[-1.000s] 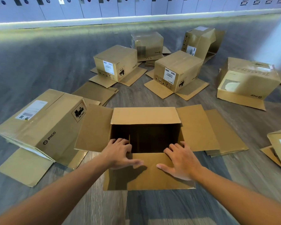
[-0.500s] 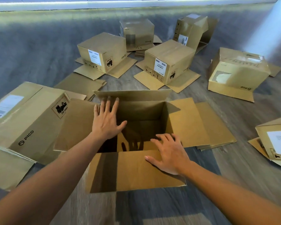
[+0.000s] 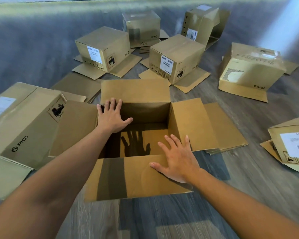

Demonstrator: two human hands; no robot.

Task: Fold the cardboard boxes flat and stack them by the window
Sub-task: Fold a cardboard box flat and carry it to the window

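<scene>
Fingers [image 3: 171,144] of the right hand [image 3: 178,161] are lying straight and spread, palm pressing flat on the near flap of the open box [image 3: 136,176], thumb pointing left along that flap. Both forearms are reaching in from the bottom corners, cut off by the frame edge. Over the box's left side the left hand [image 3: 111,116] is stretching forward, its fingers fanned wide, fingertips touching the far flap's lower edge; whether the palm is touching the cardboard is hard to tell. Its shadow is falling on the box bottom. This box is sitting on the floor [image 3: 162,219], all four flaps splayed out. Just left, a PICO box [image 3: 24,125] is running past the frame edge. Further back, five more boxes [image 3: 174,57] are standing scattered, blurred, their labels unreadable.
</scene>
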